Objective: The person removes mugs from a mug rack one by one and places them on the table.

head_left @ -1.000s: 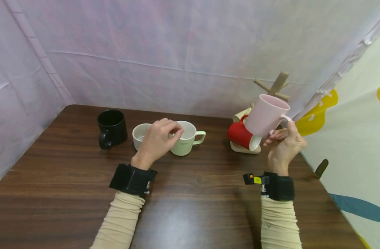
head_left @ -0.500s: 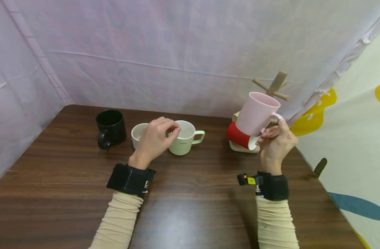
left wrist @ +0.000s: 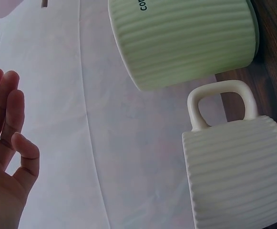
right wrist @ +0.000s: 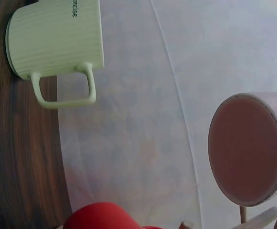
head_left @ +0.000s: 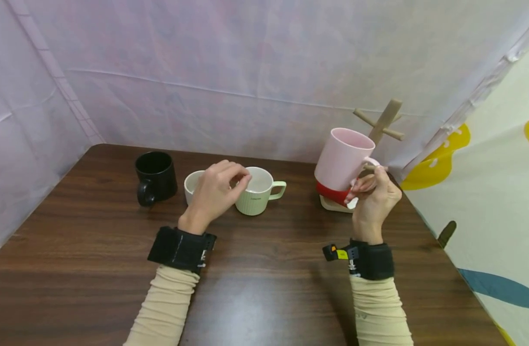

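My right hand (head_left: 369, 181) pinches the handle of a pink mug (head_left: 343, 157) and holds it upright in the air, in front of the wooden mug tree (head_left: 384, 120). A red mug (head_left: 333, 194) hangs low on that tree, just under the pink one. The right wrist view shows the pink mug's base (right wrist: 250, 148) from below. My left hand (head_left: 234, 181) hovers with relaxed fingers (left wrist: 12, 119) over a ribbed white mug (head_left: 193, 184) and a ribbed pale green mug (head_left: 259, 193), holding neither.
A black mug (head_left: 154, 177) stands on the dark wooden table (head_left: 264, 269) to the left of the white one. Pale cloth walls close in the back and left. A patterned sheet hangs at the table's right edge.
My right hand has carried the pink mug left and slightly down, away from the tree's upper pegs. My left hand has stayed nearly still over the two mugs.
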A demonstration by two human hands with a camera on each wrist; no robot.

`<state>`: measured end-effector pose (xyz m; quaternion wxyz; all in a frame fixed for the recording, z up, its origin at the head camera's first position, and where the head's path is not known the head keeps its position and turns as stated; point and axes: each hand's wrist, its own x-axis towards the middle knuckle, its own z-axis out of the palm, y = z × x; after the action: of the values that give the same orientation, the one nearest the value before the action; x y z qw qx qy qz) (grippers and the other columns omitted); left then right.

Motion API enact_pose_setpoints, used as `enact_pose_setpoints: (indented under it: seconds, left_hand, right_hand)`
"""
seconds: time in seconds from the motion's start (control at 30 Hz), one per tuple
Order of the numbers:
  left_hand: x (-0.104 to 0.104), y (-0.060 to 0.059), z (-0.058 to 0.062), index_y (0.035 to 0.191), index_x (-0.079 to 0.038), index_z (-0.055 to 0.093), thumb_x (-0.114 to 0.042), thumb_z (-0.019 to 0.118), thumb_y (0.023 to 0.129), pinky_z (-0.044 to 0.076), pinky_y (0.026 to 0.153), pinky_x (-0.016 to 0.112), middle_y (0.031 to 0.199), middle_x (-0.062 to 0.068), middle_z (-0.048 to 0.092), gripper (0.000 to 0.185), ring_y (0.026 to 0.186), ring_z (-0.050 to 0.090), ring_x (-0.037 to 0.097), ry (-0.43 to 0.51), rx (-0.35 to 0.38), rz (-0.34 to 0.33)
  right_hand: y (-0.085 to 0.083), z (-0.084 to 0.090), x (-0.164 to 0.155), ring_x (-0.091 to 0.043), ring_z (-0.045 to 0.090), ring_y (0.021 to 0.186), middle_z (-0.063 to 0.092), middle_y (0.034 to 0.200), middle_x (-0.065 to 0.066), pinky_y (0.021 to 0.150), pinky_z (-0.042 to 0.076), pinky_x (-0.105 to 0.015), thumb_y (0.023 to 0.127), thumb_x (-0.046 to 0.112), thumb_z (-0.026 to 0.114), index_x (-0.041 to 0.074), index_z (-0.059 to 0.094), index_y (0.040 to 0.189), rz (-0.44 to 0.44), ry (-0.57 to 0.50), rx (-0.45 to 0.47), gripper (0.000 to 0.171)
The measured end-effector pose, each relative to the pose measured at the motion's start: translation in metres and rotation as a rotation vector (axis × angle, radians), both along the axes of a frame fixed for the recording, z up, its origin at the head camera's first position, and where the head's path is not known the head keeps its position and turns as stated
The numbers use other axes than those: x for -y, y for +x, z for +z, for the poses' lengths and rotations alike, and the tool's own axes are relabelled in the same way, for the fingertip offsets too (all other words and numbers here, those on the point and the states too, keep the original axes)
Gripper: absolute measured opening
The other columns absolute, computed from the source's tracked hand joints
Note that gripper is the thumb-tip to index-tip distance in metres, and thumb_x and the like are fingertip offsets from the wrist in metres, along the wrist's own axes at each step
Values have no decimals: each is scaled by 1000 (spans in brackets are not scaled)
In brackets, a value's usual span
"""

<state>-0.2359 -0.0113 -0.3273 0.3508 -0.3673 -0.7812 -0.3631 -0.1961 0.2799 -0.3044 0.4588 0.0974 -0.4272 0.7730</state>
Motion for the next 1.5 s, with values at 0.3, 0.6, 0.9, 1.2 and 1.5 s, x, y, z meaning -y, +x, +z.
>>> enact_pose_setpoints:
  seconds: [0.3, 0.6, 0.9, 1.2, 1.5]
  left_hand:
    - [1, 0, 1, 88, -3, 74, -3, 72, 91, 51, 68, 36, 82, 9, 70, 4, 76, 62, 23, 3, -6, 5]
    - [1, 0, 2, 87, -3, 73, -4, 73, 91, 51, 67, 36, 82, 8, 70, 4, 75, 63, 22, 11, -20, 6]
    - [1, 1, 3, 87, -4, 74, -2, 73, 90, 51, 66, 36, 82, 8, 69, 3, 75, 62, 22, 18, -22, 3]
    - [1, 2, 3, 88, -2, 74, -4, 73, 91, 50, 66, 36, 81, 9, 69, 4, 74, 62, 26, 18, -7, 0]
    - [1, 2, 3, 87, -4, 74, 0, 75, 88, 51, 66, 34, 81, 8, 69, 5, 75, 62, 21, 52, 3, -14]
  right_hand:
    - [0, -3, 7, -12, 48, 30, 51, 45, -9, 28, 37, -22, 95, 10, 61, -5, 46, 48, 54, 37, -8, 52]
    - [2, -5, 14, -10, 50, 32, 53, 46, -7, 29, 38, -21, 96, 11, 60, -2, 48, 48, 101, 77, 31, 51]
    - [3, -6, 23, -9, 50, 34, 53, 46, -6, 30, 38, -20, 97, 10, 61, -4, 45, 50, 152, 116, 34, 52]
    - [6, -9, 31, -10, 50, 32, 53, 47, -6, 30, 39, -22, 98, 14, 60, -4, 47, 51, 176, 153, 80, 53]
    - [6, -12, 39, -10, 50, 33, 53, 47, -6, 28, 37, -22, 99, 13, 57, -5, 43, 49, 218, 192, 80, 55]
